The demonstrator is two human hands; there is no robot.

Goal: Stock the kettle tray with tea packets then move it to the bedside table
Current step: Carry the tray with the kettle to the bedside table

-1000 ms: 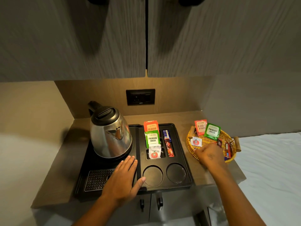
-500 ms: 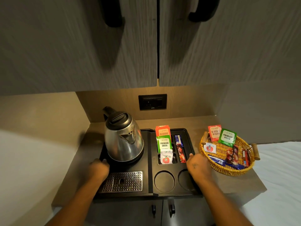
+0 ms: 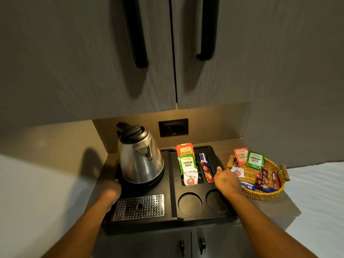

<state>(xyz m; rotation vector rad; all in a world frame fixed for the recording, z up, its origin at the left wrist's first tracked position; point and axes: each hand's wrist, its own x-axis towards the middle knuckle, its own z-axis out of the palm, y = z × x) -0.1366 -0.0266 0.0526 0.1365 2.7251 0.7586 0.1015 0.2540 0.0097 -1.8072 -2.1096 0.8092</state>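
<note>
Fingers of my left hand (image 3: pixel 111 190) curl over the left edge of the kettle tray (image 3: pixel 170 221), grasping it beside the kettle's base; fingers of my right hand (image 3: pixel 226 180) wrap the tray's right edge, thumb up along the rim. Both are clenched on the tray, which sits on the desk (image 3: pixel 273 211) in the lower middle of the frame.

Two cabinet doors (image 3: pixel 83 53) fill the upper half, hanging low over the niche, so the room above the kettle is tight. A side wall (image 3: pixel 46 146) closes the left; the tray's left edge runs just beside it. To the right the desk ends at a white bed (image 3: pixel 316 202), open on that side. The tray's front edge overhangs the desk's front lip, above two small lower door pulls.

On the tray, the steel kettle (image 3: pixel 141 159) stands upright at back left, a perforated drip plate (image 3: pixel 138 207) in front of it. Two round cup wells (image 3: pixel 189 203) lie at front right, my right wrist crossing the outer one. Behind them, slots hold tea packets (image 3: pixel 187 162) upright: orange, green, then a white sachet, with slim sticks (image 3: pixel 206 169) alongside.

Right of the tray, near my right hand, a wicker basket (image 3: pixel 260 194) holds more packets and sticks. A wall socket (image 3: pixel 173 127) sits behind.
</note>
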